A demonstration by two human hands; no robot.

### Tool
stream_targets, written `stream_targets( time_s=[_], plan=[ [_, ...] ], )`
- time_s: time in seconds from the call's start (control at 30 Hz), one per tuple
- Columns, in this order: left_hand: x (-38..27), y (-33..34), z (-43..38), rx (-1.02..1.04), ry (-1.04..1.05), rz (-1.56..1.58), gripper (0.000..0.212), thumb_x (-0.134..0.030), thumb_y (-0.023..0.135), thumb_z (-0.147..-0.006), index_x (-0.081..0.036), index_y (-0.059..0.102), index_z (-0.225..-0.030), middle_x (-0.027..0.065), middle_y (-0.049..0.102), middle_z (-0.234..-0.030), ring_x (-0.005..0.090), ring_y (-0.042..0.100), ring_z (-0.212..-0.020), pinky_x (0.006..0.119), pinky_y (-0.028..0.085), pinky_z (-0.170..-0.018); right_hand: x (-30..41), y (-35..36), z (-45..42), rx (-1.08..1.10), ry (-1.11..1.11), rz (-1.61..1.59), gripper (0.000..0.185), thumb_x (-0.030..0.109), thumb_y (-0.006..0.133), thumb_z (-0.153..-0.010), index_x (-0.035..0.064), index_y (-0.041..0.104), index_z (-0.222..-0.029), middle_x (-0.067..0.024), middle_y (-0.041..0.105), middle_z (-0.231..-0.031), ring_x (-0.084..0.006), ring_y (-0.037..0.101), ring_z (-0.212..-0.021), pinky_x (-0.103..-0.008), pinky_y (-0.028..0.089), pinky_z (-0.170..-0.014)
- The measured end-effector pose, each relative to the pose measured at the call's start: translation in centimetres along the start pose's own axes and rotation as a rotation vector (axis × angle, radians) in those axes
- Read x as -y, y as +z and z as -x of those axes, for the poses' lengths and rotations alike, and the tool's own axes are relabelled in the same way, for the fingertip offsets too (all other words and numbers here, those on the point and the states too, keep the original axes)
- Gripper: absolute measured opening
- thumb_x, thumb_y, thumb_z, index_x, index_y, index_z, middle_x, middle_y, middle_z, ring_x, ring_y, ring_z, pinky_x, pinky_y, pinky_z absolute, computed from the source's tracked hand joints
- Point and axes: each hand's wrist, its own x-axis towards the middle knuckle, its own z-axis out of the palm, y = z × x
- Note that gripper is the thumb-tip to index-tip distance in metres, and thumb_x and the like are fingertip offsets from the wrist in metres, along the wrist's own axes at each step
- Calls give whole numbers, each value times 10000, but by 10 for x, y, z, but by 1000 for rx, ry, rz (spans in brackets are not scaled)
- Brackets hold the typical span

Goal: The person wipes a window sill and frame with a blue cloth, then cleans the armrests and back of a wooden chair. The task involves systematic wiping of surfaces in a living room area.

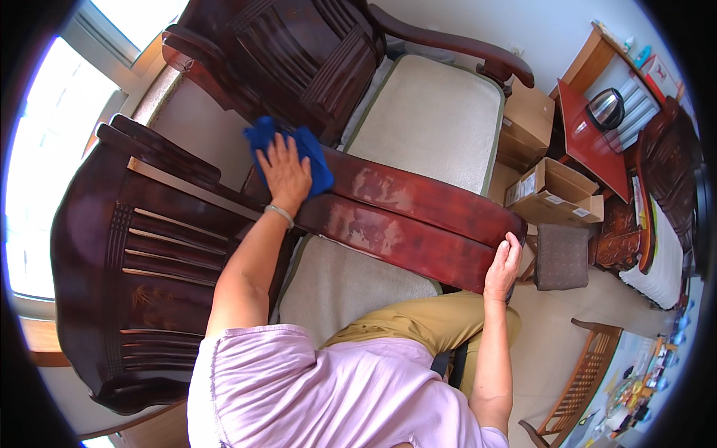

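Note:
My left hand [287, 171], a bangle on its wrist, lies spread with fingers apart on a blue cloth [316, 159], pressing it against the far end of a dark red wooden armrest [414, 210] between two seats. The armrest's top has a groove along its length and pale, streaky patches at mid-length. At the near right end, my right hand [502, 271] rests on the armrest's rounded edge, its fingers over the rim; part of the palm side is hidden. The cloth's underside is out of sight.
Pale seat cushions [431, 117] flank the armrest, with carved wooden backrests [145, 269] behind. Cardboard boxes [552, 190], a padded stool [562, 257] and a red table [594, 140] bearing a metal kettle [606, 109] stand to the right. A wooden chair [582, 381] is at lower right.

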Motion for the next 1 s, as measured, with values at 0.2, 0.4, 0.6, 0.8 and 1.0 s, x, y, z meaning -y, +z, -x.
stream_targets(
  time_s=[0.2,0.4,0.6,0.8,1.0],
  plan=[
    [6,16,-27,13,-265,-102,610,-392,562,-952,10,516,-1410,240,366,-1559,421,303,-1458,624,201,-1173,6,-1,-2,13,-18,-23,357,275,463,-1071,4,590,-1265,-174,622,-1273,-348,565,-1198,-438,427,-1047],
    [-75,10,31,69,-47,120,614,-365,570,-945,38,509,-1405,239,477,-1474,417,410,-1370,605,198,-1175,2,-3,-5,3,56,-126,356,282,455,-1076,20,606,-1263,-158,621,-1282,-321,573,-1194,-419,442,-1033],
    [-147,-41,58,259,104,434,573,-373,595,-944,-38,501,-1398,199,683,-1152,392,609,-1129,568,268,-1136,0,-2,-7,-16,106,-247,367,289,469,-1076,3,609,-1258,-160,640,-1264,-305,594,-1174,-403,454,-1021],
    [-222,-74,53,247,544,709,632,-410,624,-901,-67,487,-1414,187,509,-1416,365,403,-1369,556,183,-1193,4,-1,-7,2,146,-359,415,314,421,-1096,-9,581,-1304,-170,627,-1285,-278,590,-1185,-378,453,-1024],
    [-294,-100,43,297,895,808,635,-441,613,-916,-110,496,-1446,142,477,-1479,319,374,-1431,536,170,-1220,10,-4,-6,-12,193,-492,425,306,390,-1106,-16,553,-1330,-169,611,-1312,-257,549,-1234,-368,382,-1092]
  ],
)
